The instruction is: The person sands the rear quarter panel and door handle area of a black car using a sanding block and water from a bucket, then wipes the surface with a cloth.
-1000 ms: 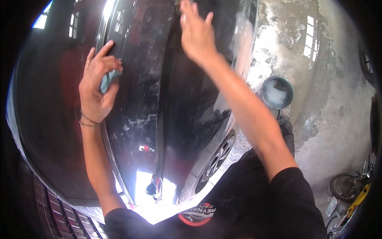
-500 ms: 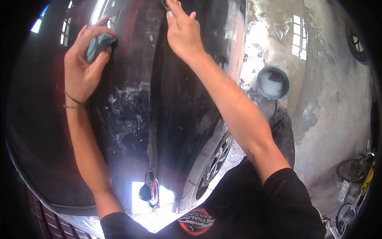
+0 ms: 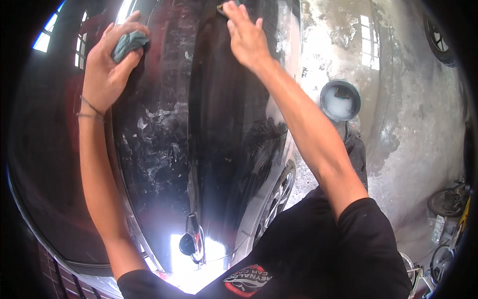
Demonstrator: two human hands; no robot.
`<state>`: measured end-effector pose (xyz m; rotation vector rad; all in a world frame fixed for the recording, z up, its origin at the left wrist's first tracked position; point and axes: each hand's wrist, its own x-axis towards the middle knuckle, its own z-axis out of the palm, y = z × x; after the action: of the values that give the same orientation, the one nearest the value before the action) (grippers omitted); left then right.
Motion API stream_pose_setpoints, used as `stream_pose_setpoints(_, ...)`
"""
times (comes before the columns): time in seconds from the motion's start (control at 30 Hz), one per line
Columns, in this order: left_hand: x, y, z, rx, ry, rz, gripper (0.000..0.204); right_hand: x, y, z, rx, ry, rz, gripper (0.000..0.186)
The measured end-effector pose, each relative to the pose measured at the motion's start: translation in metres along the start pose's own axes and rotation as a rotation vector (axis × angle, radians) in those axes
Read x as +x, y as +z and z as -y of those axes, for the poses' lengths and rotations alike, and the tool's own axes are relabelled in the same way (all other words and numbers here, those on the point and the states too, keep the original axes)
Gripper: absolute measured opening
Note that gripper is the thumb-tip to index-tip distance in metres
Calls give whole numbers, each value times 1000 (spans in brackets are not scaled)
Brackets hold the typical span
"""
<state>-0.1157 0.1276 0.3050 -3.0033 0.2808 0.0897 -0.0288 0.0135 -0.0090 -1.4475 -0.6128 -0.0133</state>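
Note:
My left hand [image 3: 104,74] is closed around a bunched blue-green cloth [image 3: 130,46], close over the dark car panel [image 3: 159,89]. A thin dark band circles that wrist. Further right, near the top edge, my right hand [image 3: 249,42] lies over the car's dark bodywork with its fingers stretched forward. Under its fingertips shows a small dark pad [image 3: 221,10] with a yellowish edge, mostly hidden by the fingers. Whitish, wet-looking smears [image 3: 154,124] mark the panel between my forearms.
On the wet floor right of the car stands a grey bucket [image 3: 324,107] of milky water with a dark piece in it. A black-and-red object with a cord [image 3: 188,244] lies near me on the car. A car wheel [image 3: 279,199] is beside my right side; bicycle parts [image 3: 448,202] lie far right.
My right hand has shifted right and slightly down, and the small pad under its fingertips shows more. The left hand, still holding the cloth, appears slightly higher in view.

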Motion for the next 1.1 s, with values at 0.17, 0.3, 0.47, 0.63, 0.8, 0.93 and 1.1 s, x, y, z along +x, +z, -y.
stream_pose_setpoints(0.17,28,2,39,-96,-72,-9,26,-227,-12,73,105,-109,422,61)
stream_pose_setpoints(0.3,47,7,35,-38,-99,-51,29,-155,-19,35,-66,-75,346,53)
stream_pose_setpoints(0.47,67,10,26,-48,-113,-87,27,29,-18,-41,37,126,84,53)
stream_pose_setpoints(0.63,54,3,29,-2,-166,-22,28,-147,-23,46,13,-30,449,59)
stream_pose_setpoints(0.8,61,4,24,-38,-154,-45,32,-58,-17,5,-127,-105,292,57)
stream_pose_setpoints(0.93,80,4,18,-54,-159,-34,32,87,-12,-50,-47,165,69,58)
stream_pose_setpoints(1.1,67,-4,12,-41,-220,-4,32,-90,-19,46,-21,-165,409,61)
